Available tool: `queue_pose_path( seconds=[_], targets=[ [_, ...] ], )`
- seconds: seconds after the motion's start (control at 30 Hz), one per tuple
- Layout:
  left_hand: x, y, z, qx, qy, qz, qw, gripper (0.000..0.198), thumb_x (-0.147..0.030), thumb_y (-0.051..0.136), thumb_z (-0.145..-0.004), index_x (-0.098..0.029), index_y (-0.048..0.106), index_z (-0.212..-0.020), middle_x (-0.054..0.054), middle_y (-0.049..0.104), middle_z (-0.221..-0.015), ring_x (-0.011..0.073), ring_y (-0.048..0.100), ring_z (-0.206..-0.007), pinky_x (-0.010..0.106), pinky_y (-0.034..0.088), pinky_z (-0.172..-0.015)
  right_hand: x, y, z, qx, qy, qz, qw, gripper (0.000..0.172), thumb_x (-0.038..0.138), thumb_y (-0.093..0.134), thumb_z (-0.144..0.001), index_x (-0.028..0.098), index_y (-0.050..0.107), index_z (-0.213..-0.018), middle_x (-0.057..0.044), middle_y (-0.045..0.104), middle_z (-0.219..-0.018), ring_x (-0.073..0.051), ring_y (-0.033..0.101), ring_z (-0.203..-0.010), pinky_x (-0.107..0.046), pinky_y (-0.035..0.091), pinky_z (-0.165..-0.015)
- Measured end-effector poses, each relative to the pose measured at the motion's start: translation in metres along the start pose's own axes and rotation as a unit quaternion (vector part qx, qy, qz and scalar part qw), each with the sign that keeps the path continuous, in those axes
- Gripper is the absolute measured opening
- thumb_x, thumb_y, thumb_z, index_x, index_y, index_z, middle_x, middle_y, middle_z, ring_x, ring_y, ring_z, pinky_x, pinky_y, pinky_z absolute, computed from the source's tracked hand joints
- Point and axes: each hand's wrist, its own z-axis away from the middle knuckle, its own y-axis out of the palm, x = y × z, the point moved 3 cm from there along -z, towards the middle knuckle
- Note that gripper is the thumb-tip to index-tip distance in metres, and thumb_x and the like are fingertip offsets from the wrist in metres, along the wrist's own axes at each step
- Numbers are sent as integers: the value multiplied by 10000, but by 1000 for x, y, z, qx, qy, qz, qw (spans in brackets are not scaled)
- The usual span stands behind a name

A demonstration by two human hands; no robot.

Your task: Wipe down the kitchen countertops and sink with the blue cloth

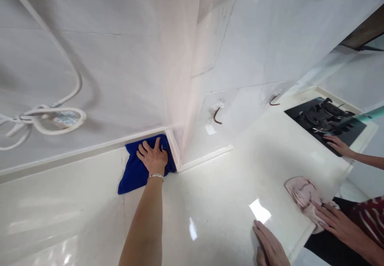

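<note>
- Fingers (143, 149) of the left hand (153, 159) lie spread and flat on the blue cloth (133, 174), pressing rather than gripping.
- The cloth sits at 11 o'clock on the table (75, 210), pushed into the wall corner (174, 146).
- The right hand (270, 246) rests open at 4 o'clock.
- The table shines all over, so the wiping seems well along and is now at the edges.
- A co-worker's hand (333, 218) holds a pink cloth (303, 194) at 3 o'clock.

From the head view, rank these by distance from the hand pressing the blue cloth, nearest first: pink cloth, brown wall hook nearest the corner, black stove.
Measured from the left hand, flat on the blue cloth in the corner:
1. Brown wall hook, on the wall just right of the corner.
2. Pink cloth, at the counter's right edge under another person's hand.
3. Black stove, far right, at the back.
</note>
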Motion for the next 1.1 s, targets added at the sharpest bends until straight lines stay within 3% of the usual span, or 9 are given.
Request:
queue_pose_path(
  seconds=[0.17,0.37,0.63,0.9,1.1],
  targets=[
    [1,2,-2,-10,9,-4,1000,536,-284,549,-919,-296,595,-1453,200,399,-1557,452,304,-1506,670,252,-1228,-3,4,-1,-13,-20,-6,1000,721,185,491,-977,248,280,-1664,-102,505,-1569,-335,593,-1346,-476,624,-1008],
    [15,-2,19,2,106,-38,994,573,-296,465,-975,-260,472,-1547,250,333,-1652,476,258,-1556,662,249,-1237,-2,5,-7,-49,-28,-26,998,712,165,483,-964,234,312,-1653,-91,512,-1565,-316,572,-1373,-456,617,-1025],
    [24,-18,94,-6,145,-70,987,571,-330,485,-988,-215,469,-1547,291,376,-1624,479,339,-1529,620,282,-1245,5,-1,-13,-108,-13,-77,991,649,165,455,-990,252,353,-1625,-77,505,-1569,-291,516,-1422,-497,568,-1090],
    [26,-38,160,-9,153,-61,986,579,-429,506,-991,-209,505,-1526,279,413,-1612,478,359,-1519,633,315,-1230,5,5,-13,-137,-7,-95,986,631,147,459,-988,258,384,-1604,-78,523,-1552,-273,515,-1421,-510,552,-1113],
    [29,-46,208,-37,198,-52,978,584,-441,519,-986,-208,513,-1521,293,419,-1598,483,380,-1505,643,341,-1213,4,9,-13,-137,-3,-97,986,590,159,454,-987,241,425,-1571,-91,537,-1535,-274,528,-1403,-529,553,-1111]
  ],
)
